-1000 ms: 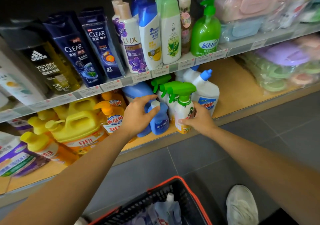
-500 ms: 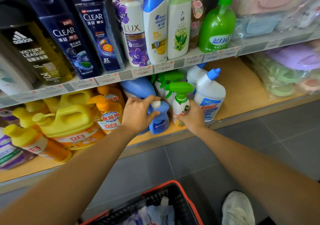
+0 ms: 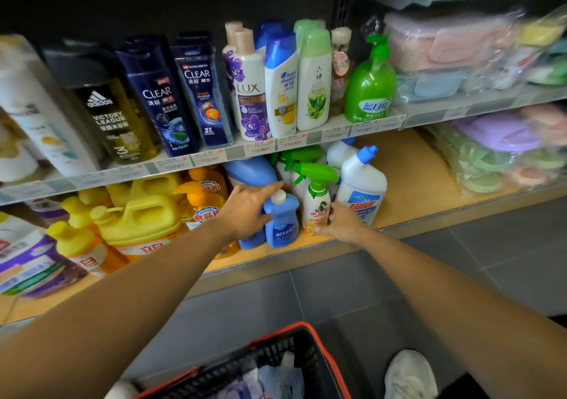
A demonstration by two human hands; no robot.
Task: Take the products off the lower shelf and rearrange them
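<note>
The lower shelf (image 3: pixel 411 171) is a tan board holding cleaning products. My left hand (image 3: pixel 245 211) lies against a small blue bottle with a white cap (image 3: pixel 282 223). Its fingers reach straight past the cap and its thumb touches the bottle's left shoulder. My right hand (image 3: pixel 345 223) grips the base of a white spray bottle with a green trigger (image 3: pixel 316 202), fingers along the front bottom and thumb on the right side. More green-trigger sprayers (image 3: pixel 294 159) stand behind it. A larger blue jug (image 3: pixel 251 170) sits behind my left hand.
A white bottle with a blue cap (image 3: pixel 363 190) stands just right of the sprayer. Yellow jugs (image 3: pixel 141 217) and an orange pump bottle (image 3: pixel 199 202) crowd the left. Shampoo bottles (image 3: pixel 251 91) line the upper shelf. A red-rimmed black basket (image 3: pixel 303 331) sits below.
My left fingers have lifted off the blue bottle's cap and straightened toward the back. My right hand has slid lower on the spray bottle. The view has tilted up a little.
</note>
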